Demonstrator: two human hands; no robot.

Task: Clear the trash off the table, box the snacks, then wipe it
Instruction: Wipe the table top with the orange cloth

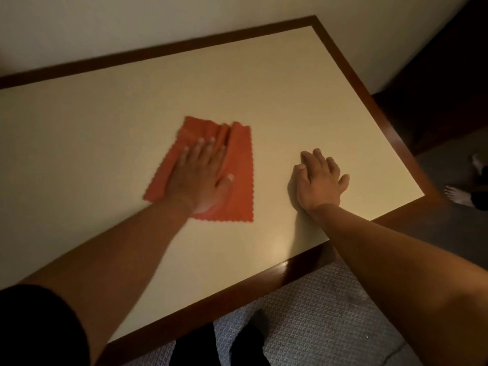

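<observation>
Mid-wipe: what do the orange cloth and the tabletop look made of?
Cloth: probably thin microfibre, matte, with zigzag-cut edges and soft folds under the left hand pressing it. Tabletop: seemingly smooth cream laminate, faintly glossy, given the glare near its front edge. Trim: dark polished wood, by its glint.

No text, label, brand or number is readable on the orange zigzag-edged cloth (239, 165) or cream wood-rimmed table (290, 88)

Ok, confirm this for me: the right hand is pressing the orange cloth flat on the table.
Wrong hand. The head view shows the left hand pressing the orange cloth flat on the table; the right hand is beside it, not touching the cloth.
</observation>
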